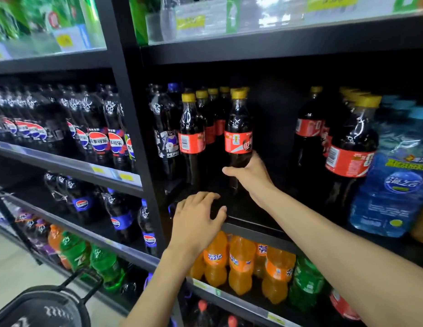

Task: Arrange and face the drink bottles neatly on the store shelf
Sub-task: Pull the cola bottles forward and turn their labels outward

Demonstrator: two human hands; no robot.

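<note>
A slim clear-plastic cola bottle with a ribbed yellow cap and a glossy red wrap label (238, 128) stood upright on the black metal shelf (257, 228), in the middle of the bay. The right hand (249, 175) gripped its lower body from the right, thumb across the near side and fingers wrapped behind. The left hand (198, 220) lay over the shelf's near edge, fingers spread and loosely bent on something dark; whether it held anything could not be told.

Just left of the held bottle stood a row of matching yellow-capped cola bottles (191, 138), running back into the shelf, the front one showing its barcode. Further left stood a dark bottle with a black-and-white printed label (167, 138). A gap of bare dark shelf lay to the right, then large rounded cola bottles with red labels (352, 147) and a bulky translucent blue water bottle (392, 185).

Below, smooth orange soda bottles (241, 263) and green soda bottles (305, 282) filled the next level. A black upright post (132, 138) divided this bay from rows of dark bottles with round red-white-blue emblems (97, 138).
</note>
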